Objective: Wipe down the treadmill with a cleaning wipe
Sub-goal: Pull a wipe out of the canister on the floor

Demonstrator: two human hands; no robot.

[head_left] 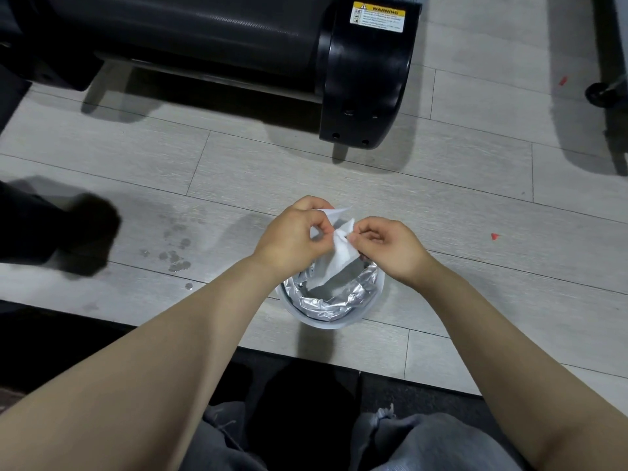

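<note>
Both hands, left hand (pixel 292 229) and right hand (pixel 387 244), pinch the white cleaning wipe (pixel 334 253) above the foil-lined tub (pixel 331 300); the black treadmill (pixel 367 79) lies beyond the tub.

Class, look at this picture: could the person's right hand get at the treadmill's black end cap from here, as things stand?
Probably not yet: the right hand and left hand both pinch the wipe over the tub, and bare floor separates them from the end cap.

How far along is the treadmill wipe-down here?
Early. Done: a white wipe is out of the foil-lined tub. In hand: the left hand and right hand pinch it above the tub. Left: the wipe is not touching the treadmill.
</note>
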